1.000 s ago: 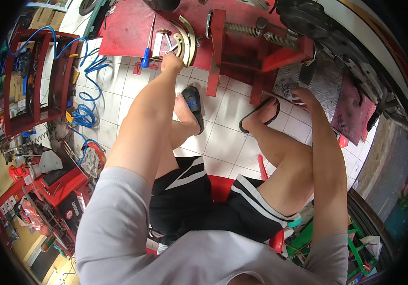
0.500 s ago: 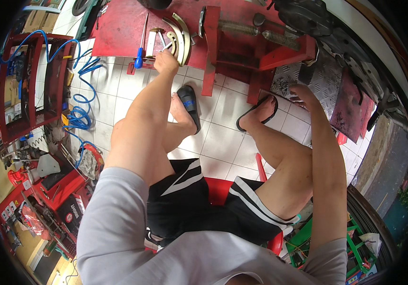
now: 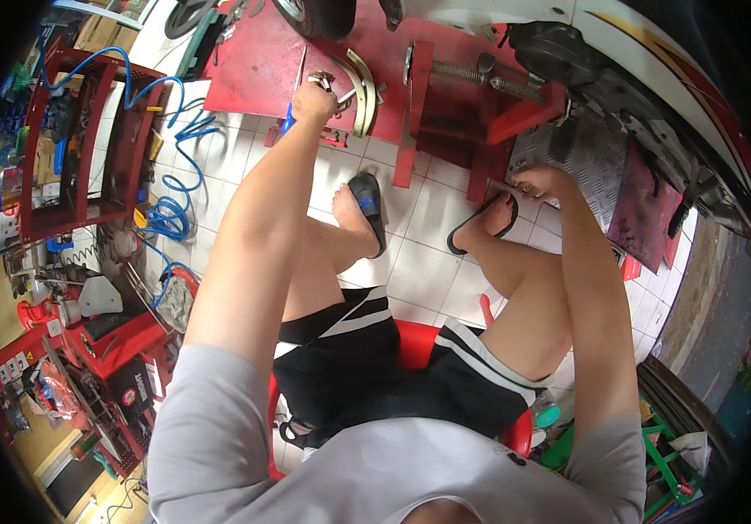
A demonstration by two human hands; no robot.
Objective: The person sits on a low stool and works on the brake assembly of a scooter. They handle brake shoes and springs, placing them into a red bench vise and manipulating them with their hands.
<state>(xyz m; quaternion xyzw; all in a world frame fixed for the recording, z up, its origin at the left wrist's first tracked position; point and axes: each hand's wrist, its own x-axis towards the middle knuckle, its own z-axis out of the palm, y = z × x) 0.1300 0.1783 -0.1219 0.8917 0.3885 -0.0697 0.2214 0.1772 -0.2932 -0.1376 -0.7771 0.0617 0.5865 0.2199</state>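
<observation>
My left hand (image 3: 314, 102) is closed at the front edge of the red platform (image 3: 253, 61), fingers round a small metal part (image 3: 323, 80) whose full shape is hidden. Just right of it lie curved, brass-coloured pieces (image 3: 365, 92) resembling brake shoes. A screwdriver (image 3: 287, 120) with a blue handle lies partly behind that hand. My right hand (image 3: 546, 182) hovers over my right foot, fingers curled. A thin greyish thing (image 3: 504, 187) shows at its fingertips, too small to make out.
A red vise-like clamp (image 3: 419, 105) with thick screws stands on the platform. A motorcycle (image 3: 559, 65) is at the far right, by a ridged metal plate (image 3: 559, 144). Coiled blue hose (image 3: 166, 214) hangs beside a red shelf rack (image 3: 87, 140) at left. I sit on a red seat (image 3: 415, 345).
The view has shifted, so the platform sits further right. My left hand now closes round a metal part. My right hand has moved slightly left, and a thin thing shows at its fingertips.
</observation>
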